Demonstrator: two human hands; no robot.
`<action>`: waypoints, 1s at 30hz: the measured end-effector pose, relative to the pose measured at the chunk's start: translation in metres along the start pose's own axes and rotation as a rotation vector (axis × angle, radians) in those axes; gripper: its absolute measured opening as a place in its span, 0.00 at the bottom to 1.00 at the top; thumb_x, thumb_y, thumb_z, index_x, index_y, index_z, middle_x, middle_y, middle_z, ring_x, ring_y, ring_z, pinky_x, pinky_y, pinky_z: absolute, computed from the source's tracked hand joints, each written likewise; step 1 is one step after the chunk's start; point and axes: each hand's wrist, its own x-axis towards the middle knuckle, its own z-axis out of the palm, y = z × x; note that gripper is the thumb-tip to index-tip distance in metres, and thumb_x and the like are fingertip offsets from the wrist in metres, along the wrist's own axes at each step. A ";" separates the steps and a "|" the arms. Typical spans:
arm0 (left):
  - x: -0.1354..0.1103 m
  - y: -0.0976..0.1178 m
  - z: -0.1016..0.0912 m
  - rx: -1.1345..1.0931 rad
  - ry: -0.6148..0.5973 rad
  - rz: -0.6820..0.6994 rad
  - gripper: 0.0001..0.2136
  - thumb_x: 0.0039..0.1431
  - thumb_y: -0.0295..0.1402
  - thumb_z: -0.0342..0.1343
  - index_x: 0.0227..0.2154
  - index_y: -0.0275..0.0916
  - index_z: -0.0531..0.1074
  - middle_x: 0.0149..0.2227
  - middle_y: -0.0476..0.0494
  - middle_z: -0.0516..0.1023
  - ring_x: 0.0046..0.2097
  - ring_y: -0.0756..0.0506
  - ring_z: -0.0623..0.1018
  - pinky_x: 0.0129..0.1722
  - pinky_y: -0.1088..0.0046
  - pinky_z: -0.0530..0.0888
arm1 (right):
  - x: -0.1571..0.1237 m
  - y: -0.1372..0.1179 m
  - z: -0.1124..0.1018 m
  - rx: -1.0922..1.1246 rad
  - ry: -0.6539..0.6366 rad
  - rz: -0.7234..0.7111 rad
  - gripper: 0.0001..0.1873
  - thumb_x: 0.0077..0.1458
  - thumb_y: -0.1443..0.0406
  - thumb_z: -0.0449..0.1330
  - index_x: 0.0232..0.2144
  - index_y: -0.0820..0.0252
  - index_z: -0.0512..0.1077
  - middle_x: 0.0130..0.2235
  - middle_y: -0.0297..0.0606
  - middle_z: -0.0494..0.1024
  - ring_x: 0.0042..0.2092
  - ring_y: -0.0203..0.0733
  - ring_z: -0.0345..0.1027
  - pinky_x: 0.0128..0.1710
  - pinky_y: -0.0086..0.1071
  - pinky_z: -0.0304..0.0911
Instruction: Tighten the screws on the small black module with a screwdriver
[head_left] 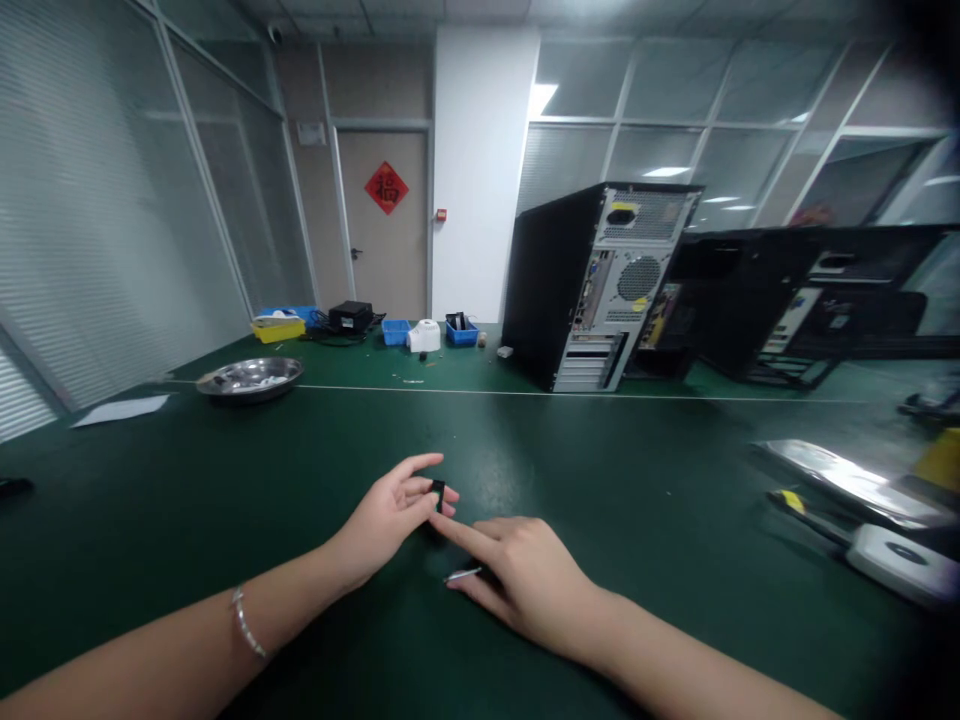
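Note:
My left hand (397, 510) pinches a small black rectangular piece (439, 491) between thumb and fingers, a little above the green tabletop. The index finger of my right hand (525, 570) stretches out to the tip of my left thumb, close to the lower end of the black piece. A thin silvery strip (462, 574) pokes out between my right thumb and curled fingers. Most of that strip is hidden in the hand, so its kind does not show.
A green table (322, 480) spreads under both hands. At the left stands a steel bowl (251, 378) with small pieces in it. Behind are blue bins (461, 330) and a black computer case (570, 290). On the right lie a shiny metal tray (847, 480) and a white device (904, 560).

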 end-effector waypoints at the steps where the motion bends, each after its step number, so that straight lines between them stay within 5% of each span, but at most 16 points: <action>1: 0.000 0.000 0.000 -0.018 0.016 0.002 0.20 0.56 0.32 0.57 0.52 0.36 0.64 0.40 0.40 0.78 0.40 0.46 0.77 0.46 0.64 0.70 | 0.000 0.001 -0.001 0.087 0.016 0.020 0.27 0.60 0.57 0.56 0.59 0.55 0.60 0.38 0.39 0.78 0.36 0.42 0.72 0.33 0.30 0.60; 6: 0.002 0.000 -0.002 -0.032 0.060 -0.023 0.13 0.58 0.35 0.55 0.43 0.33 0.71 0.41 0.37 0.78 0.36 0.48 0.73 0.40 0.68 0.68 | 0.002 0.003 -0.005 0.343 0.172 0.158 0.13 0.65 0.60 0.49 0.42 0.57 0.71 0.35 0.37 0.76 0.36 0.39 0.68 0.39 0.32 0.62; 9: 0.002 0.000 -0.003 -0.002 0.029 -0.009 0.15 0.57 0.35 0.57 0.44 0.32 0.72 0.40 0.37 0.78 0.34 0.48 0.71 0.40 0.68 0.67 | 0.004 0.003 -0.004 0.346 0.213 0.175 0.17 0.66 0.63 0.46 0.31 0.58 0.71 0.31 0.37 0.73 0.34 0.38 0.65 0.39 0.32 0.61; 17: 0.001 -0.001 -0.004 0.050 -0.058 0.070 0.11 0.59 0.36 0.56 0.41 0.37 0.71 0.44 0.38 0.77 0.34 0.48 0.71 0.38 0.69 0.66 | 0.004 0.009 0.002 0.290 0.308 0.260 0.12 0.63 0.64 0.51 0.31 0.57 0.73 0.31 0.37 0.72 0.35 0.40 0.64 0.36 0.32 0.62; 25: -0.002 0.003 -0.002 0.172 -0.082 0.031 0.12 0.58 0.36 0.57 0.43 0.36 0.74 0.45 0.39 0.76 0.41 0.45 0.74 0.47 0.65 0.69 | 0.004 0.010 0.002 0.248 0.292 0.262 0.14 0.64 0.62 0.50 0.29 0.57 0.73 0.29 0.37 0.71 0.33 0.39 0.64 0.33 0.30 0.62; 30: -0.002 0.002 0.000 0.210 -0.129 0.139 0.11 0.55 0.31 0.59 0.41 0.36 0.75 0.47 0.39 0.74 0.51 0.41 0.72 0.52 0.64 0.68 | 0.004 0.011 0.004 0.240 0.291 0.278 0.14 0.63 0.62 0.51 0.27 0.57 0.71 0.29 0.36 0.71 0.33 0.38 0.65 0.31 0.29 0.61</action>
